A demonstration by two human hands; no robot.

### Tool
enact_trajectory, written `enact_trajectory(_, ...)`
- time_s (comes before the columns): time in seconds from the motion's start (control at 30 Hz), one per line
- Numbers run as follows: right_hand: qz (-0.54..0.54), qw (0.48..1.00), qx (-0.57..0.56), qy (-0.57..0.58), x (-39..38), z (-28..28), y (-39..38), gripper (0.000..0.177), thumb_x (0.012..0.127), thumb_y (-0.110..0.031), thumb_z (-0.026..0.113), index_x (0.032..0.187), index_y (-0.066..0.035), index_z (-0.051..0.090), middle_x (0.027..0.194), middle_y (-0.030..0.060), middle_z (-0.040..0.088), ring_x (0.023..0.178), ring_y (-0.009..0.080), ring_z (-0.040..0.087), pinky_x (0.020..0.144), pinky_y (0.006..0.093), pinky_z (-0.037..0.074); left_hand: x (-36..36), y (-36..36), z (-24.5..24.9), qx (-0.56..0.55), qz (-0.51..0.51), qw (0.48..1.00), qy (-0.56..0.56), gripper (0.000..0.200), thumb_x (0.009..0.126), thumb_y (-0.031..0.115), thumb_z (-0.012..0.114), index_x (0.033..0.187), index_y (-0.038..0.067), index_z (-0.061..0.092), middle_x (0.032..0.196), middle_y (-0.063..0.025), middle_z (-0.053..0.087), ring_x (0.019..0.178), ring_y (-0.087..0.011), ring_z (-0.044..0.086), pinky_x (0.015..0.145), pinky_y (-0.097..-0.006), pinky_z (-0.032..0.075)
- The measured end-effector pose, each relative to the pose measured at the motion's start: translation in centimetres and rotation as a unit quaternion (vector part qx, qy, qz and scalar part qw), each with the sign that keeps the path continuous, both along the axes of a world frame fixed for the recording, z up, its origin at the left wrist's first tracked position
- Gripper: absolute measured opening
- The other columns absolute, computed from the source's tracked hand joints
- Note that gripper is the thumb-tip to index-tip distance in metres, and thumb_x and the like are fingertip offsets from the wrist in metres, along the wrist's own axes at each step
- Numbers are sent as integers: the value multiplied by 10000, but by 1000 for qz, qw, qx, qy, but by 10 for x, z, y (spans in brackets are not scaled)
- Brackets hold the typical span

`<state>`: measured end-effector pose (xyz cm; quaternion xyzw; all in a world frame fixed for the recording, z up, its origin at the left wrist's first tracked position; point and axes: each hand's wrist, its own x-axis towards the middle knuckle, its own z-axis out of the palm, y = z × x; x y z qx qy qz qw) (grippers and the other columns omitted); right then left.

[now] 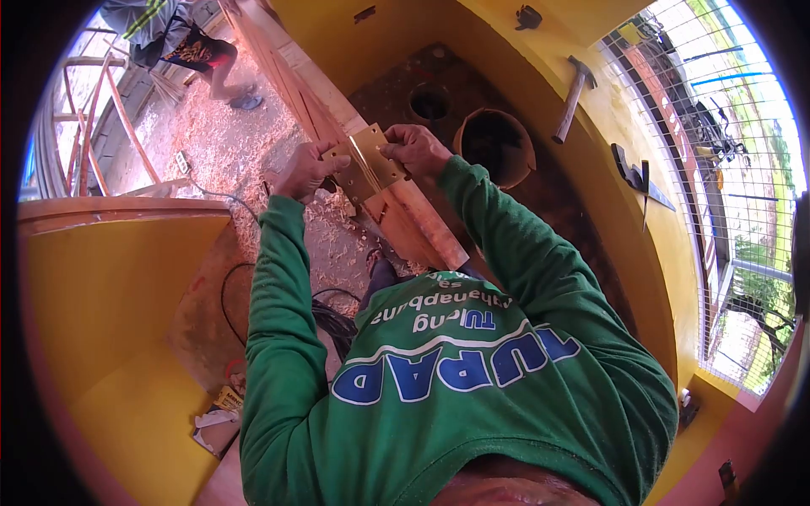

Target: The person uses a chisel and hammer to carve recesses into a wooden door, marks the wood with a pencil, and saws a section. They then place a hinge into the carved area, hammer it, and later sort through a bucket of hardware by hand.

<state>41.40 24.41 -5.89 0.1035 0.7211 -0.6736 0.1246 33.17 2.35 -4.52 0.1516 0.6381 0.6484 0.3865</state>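
Observation:
A brass-coloured hinge (371,158) with screw holes lies opened over a long wooden board (413,221), which runs from my lap toward the top left. Its left leaf is pinched between the thumb and fingers of my left hand (305,171). On the other side, my right hand (415,150) grips the right leaf near its edge. Both hands are just above the board, closed on the hinge.
A hammer (575,99) and a square (645,181) rest on the yellow ledge at right. Beyond the board stands a bucket (498,148). Wood shavings and a cable (224,295) lie on the floor. Another person's leg (221,76) shows at top left.

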Motion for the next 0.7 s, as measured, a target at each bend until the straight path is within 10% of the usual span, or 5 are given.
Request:
enact_trajectory(0.3,25,997,-68,20,6,-10,-4,161,865,-123,655,993,-27,662,828,-15,653,735,52,562,628,257,484,27,-18,-10,-39,71,997,-4,299,877,161,666,1104,-28,621,874,-58,687,678,-100,631,528,-225,503)
enact_trajectory(0.7,-16,974,218,59,-42,-10,-9,333,729,-182,671,1024,-27,682,874,133,700,824,232,684,771,345,538,-6,-1,-47,-1,153,986,-73,333,916,217,620,1139,-28,580,909,-77,668,735,-159,669,582,-298,564)
